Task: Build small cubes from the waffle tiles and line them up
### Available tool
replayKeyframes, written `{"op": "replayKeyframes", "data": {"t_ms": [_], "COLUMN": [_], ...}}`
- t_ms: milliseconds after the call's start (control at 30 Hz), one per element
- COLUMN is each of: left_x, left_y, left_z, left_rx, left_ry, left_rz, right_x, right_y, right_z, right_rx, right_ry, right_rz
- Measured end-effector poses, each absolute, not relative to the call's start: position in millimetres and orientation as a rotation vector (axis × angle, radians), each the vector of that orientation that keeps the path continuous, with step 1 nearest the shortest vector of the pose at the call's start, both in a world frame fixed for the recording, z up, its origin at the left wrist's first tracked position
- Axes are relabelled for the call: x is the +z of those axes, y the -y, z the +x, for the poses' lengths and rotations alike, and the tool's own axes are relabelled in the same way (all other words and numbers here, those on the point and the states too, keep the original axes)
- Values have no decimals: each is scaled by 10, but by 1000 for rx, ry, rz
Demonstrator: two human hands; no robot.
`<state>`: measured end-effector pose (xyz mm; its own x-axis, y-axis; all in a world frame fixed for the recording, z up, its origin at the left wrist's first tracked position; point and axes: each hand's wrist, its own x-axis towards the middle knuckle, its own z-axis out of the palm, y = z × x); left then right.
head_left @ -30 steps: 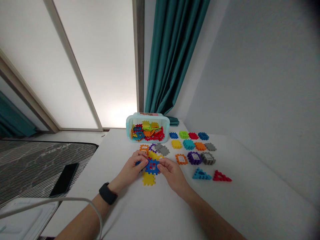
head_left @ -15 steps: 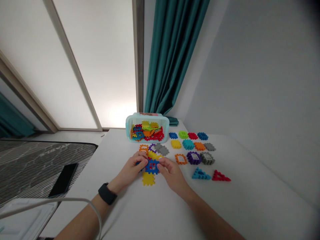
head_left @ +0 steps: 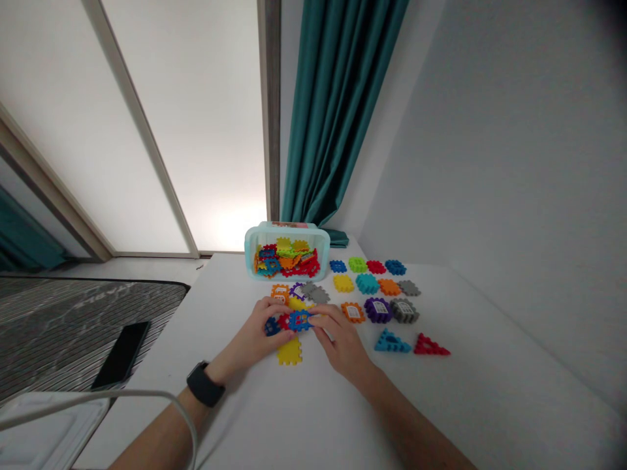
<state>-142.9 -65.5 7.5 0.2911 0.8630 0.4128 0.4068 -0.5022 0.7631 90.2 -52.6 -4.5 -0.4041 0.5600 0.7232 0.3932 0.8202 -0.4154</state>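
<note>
Black wristwatch (head_left: 204, 385) sits on your left wrist, and just ahead of it your left hand (head_left: 259, 333) curls closed over a small blue plastic tile (head_left: 272, 326) and a red tile (head_left: 284, 321). Your right hand (head_left: 340, 343) comes in from the other side, its fingertips (head_left: 318, 314) pinching the edge of a larger blue grid tile (head_left: 300, 320), so both hands are clenched on the pieces and neither has let go. These three tiles sit edge to edge between your hands, apparently joined, though your fingers hide the seams. A yellow tile (head_left: 290, 352) lies flat on the white table (head_left: 274, 418) just below them. The work in hand looks like joining tiles at their notches, and the next move seems to call for an even squeeze along each seam. Just beyond lie loose orange, purple and grey tiles, with rows of tiles and two triangles, a blue triangle (head_left: 392, 343) and a red triangle (head_left: 431, 346), off to your right. Farther on, a pale aqua plastic bin (head_left: 255, 251) holds mixed tiles before a teal curtain (head_left: 333, 111). A black phone (head_left: 120, 346) lies on a striped mattress (head_left: 59, 326) to your left
</note>
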Motion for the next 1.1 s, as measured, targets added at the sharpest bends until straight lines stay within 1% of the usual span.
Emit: {"op": "replayKeyframes", "data": {"t_ms": [167, 367, 533, 833, 1100], "left_x": [89, 87, 113, 93, 50], "left_y": [694, 697, 686, 667, 671], "left_z": [-1412, -1443, -1477, -1461, -1430], "left_rx": [1192, 1251, 1273, 1285, 1256], "left_ry": [-1208, -1330, -1295, -1213, -1290], "left_rz": [2186, 2353, 2410, 2437, 2485], "right_x": [-47, -21, -4, 23, 72], "right_y": [532, 545, 514, 522, 552], "right_z": [895, 869, 895, 895, 897], "right_rx": [212, 113, 11, 12, -5], "right_ry": [2080, 2163, 2161, 2166, 2184], "right_rz": [-719, -763, -732, -725, -765]}}
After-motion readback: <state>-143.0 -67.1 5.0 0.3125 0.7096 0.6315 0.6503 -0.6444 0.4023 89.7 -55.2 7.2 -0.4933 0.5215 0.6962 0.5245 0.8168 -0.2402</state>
